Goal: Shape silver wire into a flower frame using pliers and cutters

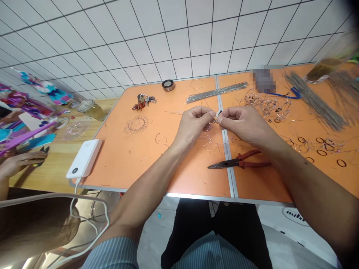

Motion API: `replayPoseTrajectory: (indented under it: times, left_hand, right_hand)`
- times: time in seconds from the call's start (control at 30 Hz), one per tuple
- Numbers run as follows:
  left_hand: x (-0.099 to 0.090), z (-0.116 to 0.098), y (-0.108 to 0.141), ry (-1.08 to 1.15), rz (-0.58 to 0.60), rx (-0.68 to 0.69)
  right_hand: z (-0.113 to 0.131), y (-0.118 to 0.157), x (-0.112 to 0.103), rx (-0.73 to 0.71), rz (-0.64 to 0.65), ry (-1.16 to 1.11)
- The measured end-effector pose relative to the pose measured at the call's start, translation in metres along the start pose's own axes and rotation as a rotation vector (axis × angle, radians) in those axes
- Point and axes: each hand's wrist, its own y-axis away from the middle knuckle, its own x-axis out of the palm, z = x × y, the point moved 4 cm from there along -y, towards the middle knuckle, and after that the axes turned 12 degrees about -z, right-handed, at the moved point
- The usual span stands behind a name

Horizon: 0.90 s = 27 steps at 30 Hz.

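Note:
Over the seam of the orange table, my left hand (pixel 195 122) and my right hand (pixel 241 121) almost meet at the fingertips. Both are closed in a pinch on thin wire. A looped, petal-like piece of wire (pixel 214 145) shows just below the fingers; whether it hangs from them or lies on the table I cannot tell. Pliers (pixel 231 163) with red handles lie under my right forearm, which hides the handle ends. To the left of my hands rests a ring of looped copper-coloured wire (pixel 136 125).
Behind my hands lies a bundle of straight wires (pixel 217 92), near a tape roll (pixel 168 85) and a small red-and-silver ornament (pixel 144 101). Tangled wire (pixel 266 105) and dark rings (pixel 321 152) spread at right. A white power bank (pixel 84 158) sits at the left edge, beside another person's hand (pixel 24 163).

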Motion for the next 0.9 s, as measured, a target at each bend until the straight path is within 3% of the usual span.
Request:
replayPoseTrajectory:
  times: [0.23, 0.37, 0.5, 0.67, 0.77, 0.9]
  left_hand:
    - [0.0, -0.003, 0.002, -0.017, 0.002, 0.081]
    - [-0.001, -0.005, 0.002, -0.036, -0.004, 0.087]
    - [-0.004, -0.006, -0.001, -0.01, 0.002, 0.039]
    - [-0.009, -0.008, -0.006, 0.053, 0.008, 0.021]
    - [-0.011, -0.012, -0.007, 0.065, 0.011, 0.05]
    - [-0.011, -0.016, -0.006, 0.027, -0.015, 0.085]
  right_hand:
    - [-0.002, -0.001, 0.001, 0.003, 0.016, -0.01]
    - [-0.001, -0.004, -0.009, -0.068, 0.019, 0.037]
    - [-0.005, -0.01, -0.03, -0.179, -0.072, 0.352]
    - [-0.037, -0.005, -0.036, -0.193, 0.115, 0.931]
    - [-0.054, 0.001, -0.035, -0.177, 0.178, 1.008]
    - [-0.069, 0.0, -0.032, -0.261, 0.178, 1.044]
